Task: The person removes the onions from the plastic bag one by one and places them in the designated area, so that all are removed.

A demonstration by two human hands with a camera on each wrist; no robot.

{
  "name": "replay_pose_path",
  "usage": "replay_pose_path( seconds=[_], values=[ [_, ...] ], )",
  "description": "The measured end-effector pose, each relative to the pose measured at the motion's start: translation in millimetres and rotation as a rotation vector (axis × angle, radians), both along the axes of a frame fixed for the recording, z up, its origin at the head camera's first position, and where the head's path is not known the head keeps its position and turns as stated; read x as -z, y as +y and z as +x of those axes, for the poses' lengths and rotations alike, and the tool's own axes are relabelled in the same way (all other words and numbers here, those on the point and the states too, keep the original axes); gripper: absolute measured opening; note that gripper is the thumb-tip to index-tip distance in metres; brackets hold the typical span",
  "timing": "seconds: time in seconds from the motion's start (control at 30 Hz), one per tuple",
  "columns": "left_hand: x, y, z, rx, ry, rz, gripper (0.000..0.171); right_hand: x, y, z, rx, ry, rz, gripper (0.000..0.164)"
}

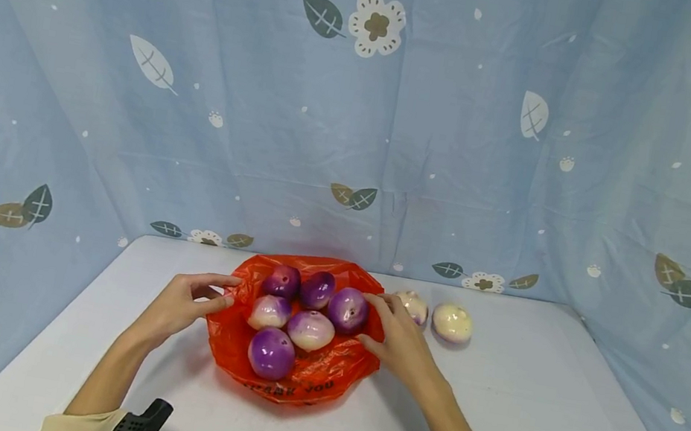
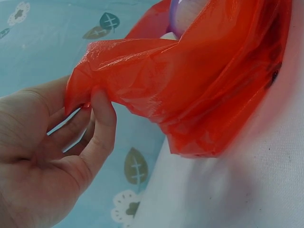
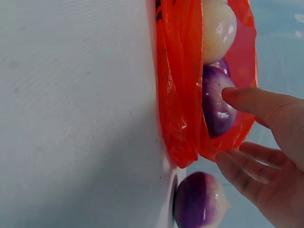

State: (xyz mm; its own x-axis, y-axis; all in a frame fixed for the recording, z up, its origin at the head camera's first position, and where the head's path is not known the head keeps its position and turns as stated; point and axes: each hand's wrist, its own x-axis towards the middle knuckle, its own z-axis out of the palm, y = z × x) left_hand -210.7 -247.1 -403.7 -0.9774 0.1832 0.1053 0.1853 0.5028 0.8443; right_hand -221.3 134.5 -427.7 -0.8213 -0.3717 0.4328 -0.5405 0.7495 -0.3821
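An opened red plastic bag point(image 1: 320, 373) lies on the table with several glossy purple-and-white turnips point(image 1: 310, 330) inside. Its left edge is pinched between the thumb and fingers of my left hand point(image 1: 185, 303); the left wrist view shows the plastic drawn out towards that hand point(image 2: 52, 147). At the bag's right edge is my right hand point(image 1: 401, 334), thumb and fingers apart. In the right wrist view its thumb is over a purple turnip point(image 3: 216, 107) in the bag, while the other fingers lie outside by the rim. Whether the thumb touches that turnip is unclear.
Two pale turnips sit on the white table point(image 1: 525, 410) to the bag's right: one point(image 1: 415, 308) close behind my right hand, the other point(image 1: 453, 324) farther right. A blue patterned curtain point(image 1: 428, 123) hangs behind the table and along both sides.
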Motion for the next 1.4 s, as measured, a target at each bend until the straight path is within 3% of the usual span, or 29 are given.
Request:
replay_pose_path(
  seconds=[0.43, 0.87, 1.4],
  values=[
    [0.3, 0, 2.0, 0.000, -0.013, -0.001, 0.041, 2.2, -10, -6.5, -0.012, -0.110, -0.035, 0.068],
    [-0.1, 0, 2.8, -0.014, -0.017, -0.013, 0.041, 1.5, -16, -11.7, -0.020, -0.070, 0.011, 0.068],
    [1.3, 0, 0.4, -0.001, -0.022, 0.007, 0.041, 0.1, -24, -19.8, 0.004, -0.106, 0.073, 0.069]
  ],
)
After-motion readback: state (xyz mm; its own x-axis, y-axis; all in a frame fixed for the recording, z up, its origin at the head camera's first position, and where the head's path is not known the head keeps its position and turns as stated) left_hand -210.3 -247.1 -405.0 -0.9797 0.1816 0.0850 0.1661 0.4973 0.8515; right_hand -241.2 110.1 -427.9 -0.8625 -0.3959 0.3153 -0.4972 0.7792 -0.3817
